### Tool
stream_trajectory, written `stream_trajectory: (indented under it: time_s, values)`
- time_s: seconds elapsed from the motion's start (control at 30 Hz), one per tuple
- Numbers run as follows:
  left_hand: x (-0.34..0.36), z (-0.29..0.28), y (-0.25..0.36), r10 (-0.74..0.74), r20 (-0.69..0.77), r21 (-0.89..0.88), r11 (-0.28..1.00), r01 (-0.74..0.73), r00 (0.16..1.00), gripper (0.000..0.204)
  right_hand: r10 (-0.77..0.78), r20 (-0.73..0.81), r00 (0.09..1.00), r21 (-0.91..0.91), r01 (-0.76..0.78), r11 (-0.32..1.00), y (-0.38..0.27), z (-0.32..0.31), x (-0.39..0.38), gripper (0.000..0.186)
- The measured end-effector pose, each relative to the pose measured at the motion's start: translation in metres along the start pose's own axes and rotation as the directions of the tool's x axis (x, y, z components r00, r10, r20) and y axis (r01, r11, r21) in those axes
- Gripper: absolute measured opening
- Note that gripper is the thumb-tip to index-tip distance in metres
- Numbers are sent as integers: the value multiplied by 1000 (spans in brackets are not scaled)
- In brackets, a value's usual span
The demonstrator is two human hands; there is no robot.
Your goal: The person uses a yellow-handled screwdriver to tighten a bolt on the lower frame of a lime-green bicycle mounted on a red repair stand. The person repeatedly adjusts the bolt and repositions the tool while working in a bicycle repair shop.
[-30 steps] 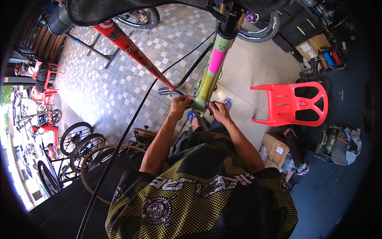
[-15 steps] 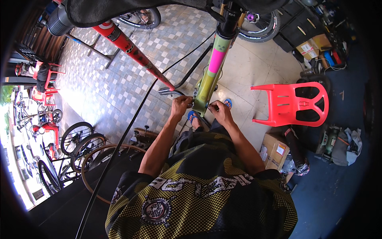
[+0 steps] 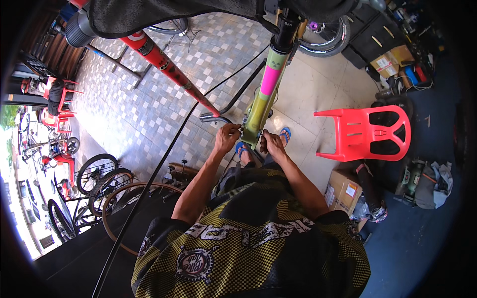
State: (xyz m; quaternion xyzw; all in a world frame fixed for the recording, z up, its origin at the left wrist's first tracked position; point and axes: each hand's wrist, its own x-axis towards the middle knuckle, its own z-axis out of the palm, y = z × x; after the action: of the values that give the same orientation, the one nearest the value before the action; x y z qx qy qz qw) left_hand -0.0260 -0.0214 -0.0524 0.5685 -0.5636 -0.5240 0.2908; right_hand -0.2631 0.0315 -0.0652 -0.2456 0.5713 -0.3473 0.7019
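Note:
An olive-green bicycle frame (image 3: 259, 106) with a pink band slopes down toward me, its lower end between my two hands. My left hand (image 3: 227, 138) is closed in a pinch against the left side of that end. On the other side, my right hand (image 3: 273, 143) has its fingers curled together, right beside the frame. Whatever either hand pinches is too small or hidden to make out. A black section (image 3: 286, 31) with gold parts tops the frame. To the left, a red tube (image 3: 164, 64) slants down to a dark curved bar near my left hand.
A red plastic chair (image 3: 348, 133) lies on the right, above a cardboard box (image 3: 343, 191). Several bicycle wheels (image 3: 97, 174) stand at the left. A black cable (image 3: 166, 154) crosses diagonally. Dark cloth (image 3: 174, 17) hangs overhead; tools and boxes (image 3: 392, 62) fill the far right.
My right hand has turned slightly and its fingers have drawn down along the frame's end. My left hand stays at its side. The whole view has shifted a little.

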Motion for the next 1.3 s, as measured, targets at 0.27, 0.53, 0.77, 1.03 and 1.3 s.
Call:
stream_trajectory:
  time_s: [0.27,0.53,0.77,1.03,1.3]
  values:
    - [-1,5,-4,-9,0,-70,997,9,1000,39,-512,13,859,-637,402,658,-4,-8,-2,34]
    - [0,6,-10,37,-19,-72,997,-38,999,39,48,-37,998,-110,-52,993,-10,0,2,41]
    - [-2,9,-16,41,-35,-96,994,-44,999,38,-217,-37,975,-288,198,937,-12,-1,-10,41]
    - [-3,8,-2,8,-10,-79,997,-9,1000,37,-32,29,999,-153,36,987,-2,-12,3,36]
    - [-4,11,-8,86,-39,-66,994,-88,996,35,-219,72,973,-142,227,964,-7,-2,-6,38]
